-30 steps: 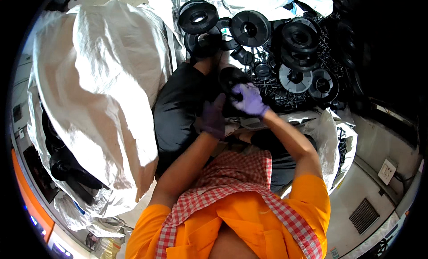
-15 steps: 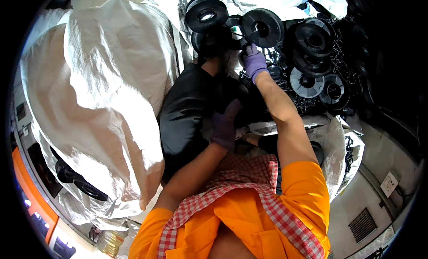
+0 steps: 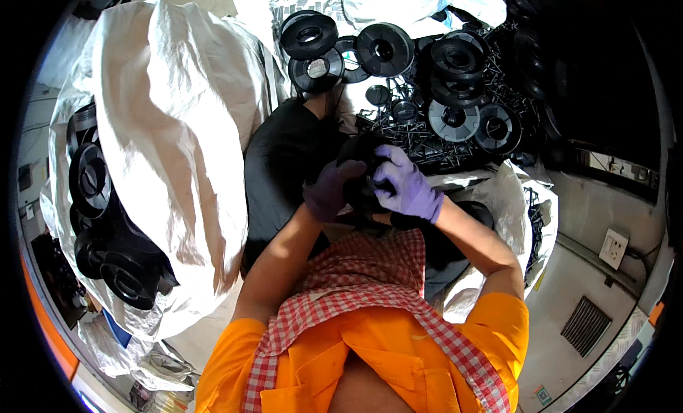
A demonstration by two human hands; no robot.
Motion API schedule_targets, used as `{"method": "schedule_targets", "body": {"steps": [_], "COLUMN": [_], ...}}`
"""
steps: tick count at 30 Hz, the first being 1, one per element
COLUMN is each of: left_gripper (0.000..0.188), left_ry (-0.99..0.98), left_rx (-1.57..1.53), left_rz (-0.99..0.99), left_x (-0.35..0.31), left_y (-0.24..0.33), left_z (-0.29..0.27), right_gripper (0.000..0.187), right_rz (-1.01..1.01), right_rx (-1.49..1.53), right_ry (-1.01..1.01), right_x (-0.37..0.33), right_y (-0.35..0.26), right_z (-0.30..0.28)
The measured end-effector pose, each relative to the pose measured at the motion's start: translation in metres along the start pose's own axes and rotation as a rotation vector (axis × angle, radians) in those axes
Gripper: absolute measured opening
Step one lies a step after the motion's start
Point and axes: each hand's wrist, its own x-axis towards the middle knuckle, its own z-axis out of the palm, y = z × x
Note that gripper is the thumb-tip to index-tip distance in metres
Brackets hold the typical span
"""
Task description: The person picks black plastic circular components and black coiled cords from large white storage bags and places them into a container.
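Both hands wear purple gloves and meet above my lap. Between them is a dark plastic piece, black and apparently rounded; much of its outline is lost against my black trousers. My left hand is closed on its left side, partly in shadow. On the right side, my right hand has its fingers curled against the same piece. Just beyond the hands lie a small black disc and many thin black plastic sticks. Black flanged spools lie around them, one with a grey face.
A large white woven sack stands at the left, with black spools showing at its side. Another white sack with black sticks is at the right. A wall socket and a vent grille are at the far right.
My right hand has drawn back from the spools to my lap and met my left hand around the black piece. The view has shifted, uncovering more spools at the left sack.
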Motion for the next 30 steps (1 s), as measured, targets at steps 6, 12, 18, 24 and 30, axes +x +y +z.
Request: {"method": "schedule_targets", "body": {"steps": [6, 12, 18, 24, 30], "left_gripper": [0.037, 0.034, 0.048, 0.071, 0.047], "left_ry": [-0.076, -0.021, -0.013, 0.041, -0.258], "left_rx": [0.281, 0.594, 0.630, 0.872, 0.963], "left_rz": [0.024, -0.008, 0.215, 0.580, 0.019], "left_x": [-0.038, -0.074, -0.061, -0.052, -0.062], "left_y": [0.004, -0.001, -0.037, -0.069, -0.019], "left_z": [0.031, 0.035, 0.028, 0.007, 0.003], "right_gripper": [0.028, 0.040, 0.041, 0.062, 0.072], "right_rz": [-0.253, -0.466, 0.522, 0.476, -0.294], "right_rx": [-0.134, -0.210, 0.421, 0.706, -0.139], "right_ry": [-0.163, -0.249, 0.225, -0.019, -0.060], "right_x": [-0.015, -0.036, -0.057, -0.060, -0.062], "right_y": [-0.014, -0.033, -0.027, -0.025, -0.039], "right_z": [-0.011, 0.002, 0.043, 0.045, 0.030]}}
